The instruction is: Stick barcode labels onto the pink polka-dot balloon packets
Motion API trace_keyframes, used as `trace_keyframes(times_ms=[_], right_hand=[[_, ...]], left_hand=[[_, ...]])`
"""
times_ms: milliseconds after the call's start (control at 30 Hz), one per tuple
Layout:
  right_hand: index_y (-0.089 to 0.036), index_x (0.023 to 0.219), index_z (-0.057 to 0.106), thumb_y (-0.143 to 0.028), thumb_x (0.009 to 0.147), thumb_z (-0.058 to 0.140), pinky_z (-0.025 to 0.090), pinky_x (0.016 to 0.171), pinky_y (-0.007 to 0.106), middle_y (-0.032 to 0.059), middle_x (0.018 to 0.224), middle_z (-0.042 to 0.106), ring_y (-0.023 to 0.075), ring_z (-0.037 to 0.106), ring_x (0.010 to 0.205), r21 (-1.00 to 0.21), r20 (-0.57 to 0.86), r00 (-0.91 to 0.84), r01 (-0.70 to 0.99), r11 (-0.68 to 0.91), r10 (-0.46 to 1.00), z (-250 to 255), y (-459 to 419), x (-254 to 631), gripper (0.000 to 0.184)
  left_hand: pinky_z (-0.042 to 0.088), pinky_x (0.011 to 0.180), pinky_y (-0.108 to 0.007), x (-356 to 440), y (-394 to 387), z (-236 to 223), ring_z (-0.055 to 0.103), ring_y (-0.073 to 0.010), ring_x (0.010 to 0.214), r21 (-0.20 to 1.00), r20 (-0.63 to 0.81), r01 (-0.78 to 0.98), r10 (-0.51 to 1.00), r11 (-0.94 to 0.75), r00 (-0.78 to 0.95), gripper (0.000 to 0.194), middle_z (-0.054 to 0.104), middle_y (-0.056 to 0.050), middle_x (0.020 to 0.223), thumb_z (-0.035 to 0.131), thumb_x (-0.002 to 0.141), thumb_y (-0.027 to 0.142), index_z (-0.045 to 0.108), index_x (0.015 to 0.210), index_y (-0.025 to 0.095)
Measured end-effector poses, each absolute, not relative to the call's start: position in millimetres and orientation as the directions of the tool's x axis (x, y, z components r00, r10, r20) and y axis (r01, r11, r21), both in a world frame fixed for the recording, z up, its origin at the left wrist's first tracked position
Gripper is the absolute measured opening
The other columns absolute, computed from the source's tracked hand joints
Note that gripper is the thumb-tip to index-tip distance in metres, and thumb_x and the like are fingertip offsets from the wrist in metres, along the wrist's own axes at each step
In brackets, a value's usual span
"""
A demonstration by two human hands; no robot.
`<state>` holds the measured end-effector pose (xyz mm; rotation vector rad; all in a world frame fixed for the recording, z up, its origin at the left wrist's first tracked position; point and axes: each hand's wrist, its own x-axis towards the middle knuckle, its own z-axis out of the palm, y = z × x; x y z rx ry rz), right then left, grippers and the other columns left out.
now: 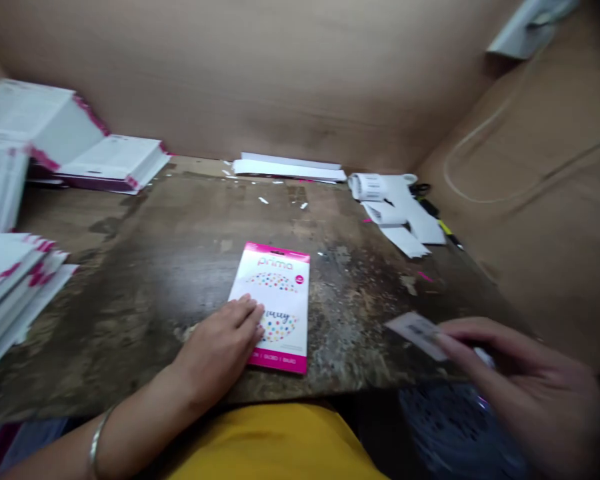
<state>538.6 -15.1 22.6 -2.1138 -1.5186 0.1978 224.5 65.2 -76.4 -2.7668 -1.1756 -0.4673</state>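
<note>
1. Brown cardboard walls (260,73) are seen rising beyond and to the right of the pink-and-white Prima packet (280,293), which serves here as the landmark.
2. A stained, worn wooden work table (145,267) is spread beneath the packet, which is laid flat near the table's front edge.
3. Stacks of white packets with pink edges (45,127) are piled well to the left of the packet, and further stacks (15,287) are placed nearer to it on that side.
4. A yellow garment (275,447) is seen just below the packet, past the table's front edge.
5. The left hand (217,353) is held open and flat, with its fingers resting on the packet's lower left part. A metal bangle (97,443) is worn on that wrist.
6. The right hand (520,380) is raised to the right of the packet, beyond the table's front corner, and is partly closed. A small printed slip (417,335) is gripped by its fingers, though the print is too blurred to be read.
7. Curled white paper strips (375,187) are heaped beyond the packet and to its right, with black-handled scissors (420,190) and a yellow marker (445,227) just beside them.
8. Tiny white paper scraps (263,200) are scattered on the table beyond the packet.
</note>
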Motion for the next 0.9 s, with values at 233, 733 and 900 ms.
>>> trace_keyframes(times_ms=[233,733,900], right_hand=[[-0.017,0.072,0.058,-0.033,0.078,0.056,0.041,0.059,0.024,0.0010,0.070,0.060,0.0145,0.053,0.066,-0.853,-0.094,-0.156,0.522,0.001,0.983,-23.1,95.6,422.9,0.017],[-0.018,0.066,0.058,-0.030,0.078,0.054,0.035,0.047,0.021,-0.0020,0.055,0.058,0.0106,0.050,0.048,-0.650,-0.269,-0.198,0.759,-0.027,0.942,-47.0,114.2,413.1,0.018],[-0.019,0.065,0.060,-0.028,0.077,0.055,0.034,0.049,0.022,-0.0002,0.059,0.061,0.0116,0.051,0.052,-0.543,-0.239,-0.180,0.839,0.022,0.954,-42.6,113.8,407.8,0.017]], left_hand=[[0.042,0.098,-0.045,222.8,53.9,-74.1,0.056,-0.0259,0.109,0.125,0.316,0.769,0.760,-0.627,0.568,0.031,0.062,-0.006,0.119,0.042,0.091,0.026,0.061,0.114,0.017],[0.039,0.101,-0.043,220.1,53.2,-88.9,0.052,-0.0271,0.114,0.106,0.343,0.750,0.732,-0.653,0.589,0.033,0.059,-0.010,0.122,0.046,0.088,0.021,0.056,0.119,0.012],[0.040,0.101,-0.043,220.0,54.0,-87.7,0.052,-0.0273,0.114,0.097,0.349,0.739,0.718,-0.667,0.602,0.033,0.059,-0.011,0.121,0.045,0.088,0.018,0.055,0.119,0.011]])
